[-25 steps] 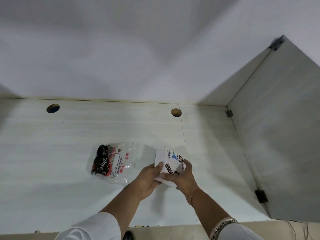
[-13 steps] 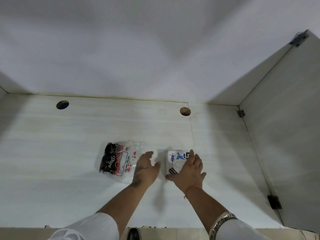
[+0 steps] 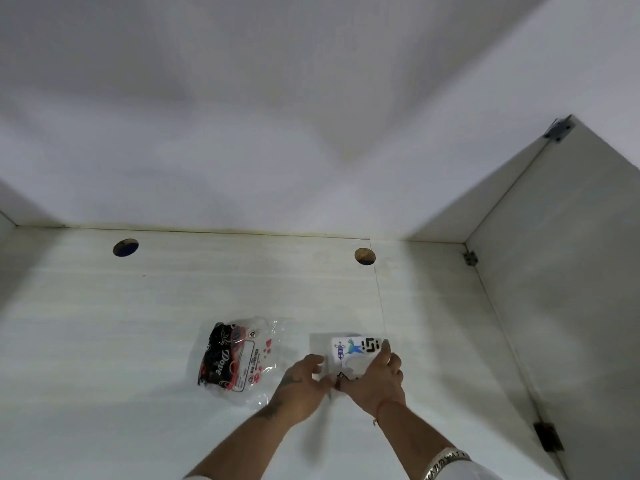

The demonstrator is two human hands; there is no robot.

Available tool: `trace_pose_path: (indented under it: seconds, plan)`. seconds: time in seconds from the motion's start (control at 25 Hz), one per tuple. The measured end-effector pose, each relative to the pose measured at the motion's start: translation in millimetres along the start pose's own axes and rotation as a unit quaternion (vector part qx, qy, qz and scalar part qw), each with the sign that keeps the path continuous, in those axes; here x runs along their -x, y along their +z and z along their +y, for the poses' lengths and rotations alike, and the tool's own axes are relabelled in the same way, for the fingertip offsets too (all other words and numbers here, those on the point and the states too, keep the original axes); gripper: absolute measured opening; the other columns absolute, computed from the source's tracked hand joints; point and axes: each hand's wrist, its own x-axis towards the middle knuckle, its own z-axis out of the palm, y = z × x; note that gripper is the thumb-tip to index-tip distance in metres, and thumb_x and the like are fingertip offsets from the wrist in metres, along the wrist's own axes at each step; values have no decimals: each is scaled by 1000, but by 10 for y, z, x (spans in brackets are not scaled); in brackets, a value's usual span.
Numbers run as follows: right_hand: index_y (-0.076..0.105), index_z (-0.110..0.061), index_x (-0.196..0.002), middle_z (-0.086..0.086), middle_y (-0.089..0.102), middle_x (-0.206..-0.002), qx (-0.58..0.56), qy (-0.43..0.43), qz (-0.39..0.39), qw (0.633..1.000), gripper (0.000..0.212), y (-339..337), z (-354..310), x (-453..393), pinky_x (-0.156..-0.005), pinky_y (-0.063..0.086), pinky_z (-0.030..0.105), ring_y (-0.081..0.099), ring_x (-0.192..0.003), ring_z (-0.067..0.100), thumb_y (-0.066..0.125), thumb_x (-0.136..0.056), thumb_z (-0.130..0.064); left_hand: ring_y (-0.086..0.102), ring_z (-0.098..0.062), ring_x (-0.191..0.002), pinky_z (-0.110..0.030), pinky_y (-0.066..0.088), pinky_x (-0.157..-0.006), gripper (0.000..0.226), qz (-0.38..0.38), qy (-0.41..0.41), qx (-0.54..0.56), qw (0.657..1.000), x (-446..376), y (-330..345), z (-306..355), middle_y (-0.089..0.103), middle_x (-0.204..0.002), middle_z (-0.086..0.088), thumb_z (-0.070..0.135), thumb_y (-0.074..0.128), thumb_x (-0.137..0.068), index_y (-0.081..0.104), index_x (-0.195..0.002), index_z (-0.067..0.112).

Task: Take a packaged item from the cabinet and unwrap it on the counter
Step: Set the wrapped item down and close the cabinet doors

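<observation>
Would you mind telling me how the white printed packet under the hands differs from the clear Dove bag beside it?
The white printed packet is opaque, flat and squarish with small printed logos; the Dove bag is clear, crinkled plastic showing dark contents. The packet is the smaller of the two. Both hands are on the packet, the left hand at its near-left edge and the right hand over its right side, while the bag lies untouched. Both rest on the pale counter.

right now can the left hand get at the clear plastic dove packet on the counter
Probably yes. The left hand is at the small white printed box, and the clear plastic Dove packet lies just to its left on the pale counter, with nothing between them.
</observation>
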Motion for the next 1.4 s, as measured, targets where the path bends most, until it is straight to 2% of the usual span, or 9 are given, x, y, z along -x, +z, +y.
trace_pose_path:
  seconds: [0.2,0.36,0.68,0.8,1.0,1.12,1.24,1.32,1.4]
  plan:
    - [28,-18,-158,6,42,-156,-153,-124,93,976,93,-855,-455,278,-109,44,32,46,-142,22,81,-84,-42,67,-10,-107,-13,50,-81,39,85,163,71,980,245,-219,1135,66,-129,8,34,66,-95,58,-132,25]
    - [49,-25,-144,-3,60,-131,-275,-272,177,905,63,-1967,-1128,898,-87,48,17,61,-122,15,78,-89,-30,63,-4,-116,-25,56,-89,36,177,347,148,909,905,-754,2403,64,-129,16,35,67,-94,59,-129,30]
    - [57,-23,-139,-5,63,-134,-361,-481,269,753,44,-3793,-1480,2803,-97,52,27,61,-121,5,69,-97,-29,60,4,-112,-13,47,-91,39,241,522,250,779,2919,-1064,3845,66,-131,10,36,57,-92,62,-128,22]
    - [54,-23,-143,-5,61,-137,-347,-496,294,739,51,-4312,-1199,3367,-101,53,34,59,-124,8,70,-95,-28,62,-10,-118,-33,50,-102,38,213,540,260,771,3445,-832,4178,68,-128,11,42,55,-90,64,-123,26]
    - [45,-22,-151,-4,53,-144,-182,-501,420,734,67,-4970,-691,3964,-109,46,31,52,-134,13,70,-90,-33,60,-10,-122,-41,48,-109,34,119,569,253,773,4125,-255,4866,67,-127,11,42,51,-93,64,-123,30]
    - [47,-16,-149,3,53,-143,-84,-468,548,688,69,-5274,-331,4263,-107,41,27,50,-135,23,68,-85,-31,61,-14,-123,-38,48,-108,36,78,596,256,757,4435,52,5177,68,-128,6,41,52,-92,65,-122,27]
    - [44,-14,-150,10,45,-153,-29,-375,681,628,77,-5552,-6,4472,-125,28,48,35,-149,33,66,-79,-37,61,-15,-121,-30,48,-103,31,54,617,261,740,4660,323,5320,68,-126,3,38,50,-94,64,-119,25]
    - [38,-15,-155,10,26,-166,-95,-277,682,670,88,-5731,220,4484,-127,14,56,16,-158,33,63,-76,-44,62,-13,-120,-26,47,-99,32,33,621,254,741,4731,525,5354,69,-124,2,37,52,-94,65,-118,22]
    - [32,-15,-156,8,27,-164,-272,-241,571,736,92,-5801,391,4520,-123,29,54,29,-153,32,63,-74,-45,61,-10,-120,-25,45,-98,36,8,622,222,751,4789,711,5339,68,-127,5,40,54,-92,64,-121,23]
